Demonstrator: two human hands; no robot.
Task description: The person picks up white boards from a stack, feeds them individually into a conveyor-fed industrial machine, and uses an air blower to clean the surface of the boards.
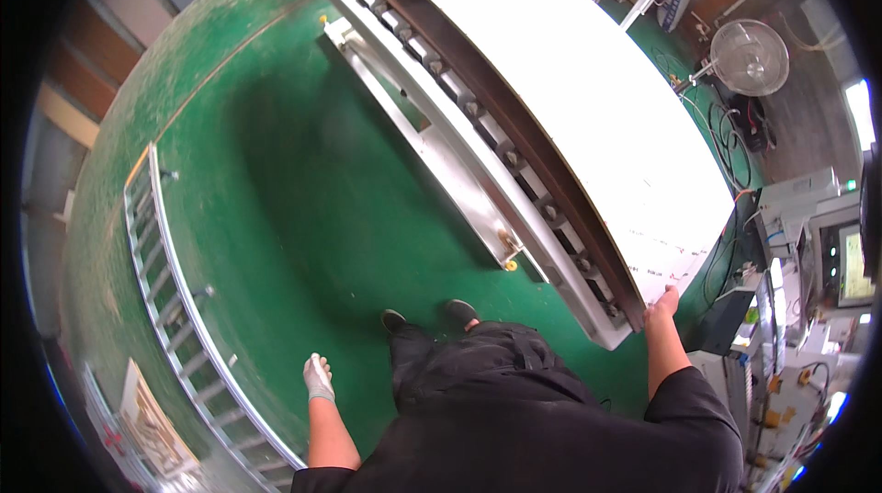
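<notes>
A long white board with a dark brown edge lies on a metal roller frame that runs diagonally from the far left to near my right side. At its near corner is my right hand, closed on the edge with the thumb up on the white surface; the other fingers are mostly hidden. My left hand, in a pale glove, hangs low over the floor, away from the board. Its fingers are loosely bent and apart, with nothing visible in them.
Metal roller conveyor curves along the left on the green floor. To the right stand a machine with a screen, loose cables and a round caged fan. Panels lean at the far left.
</notes>
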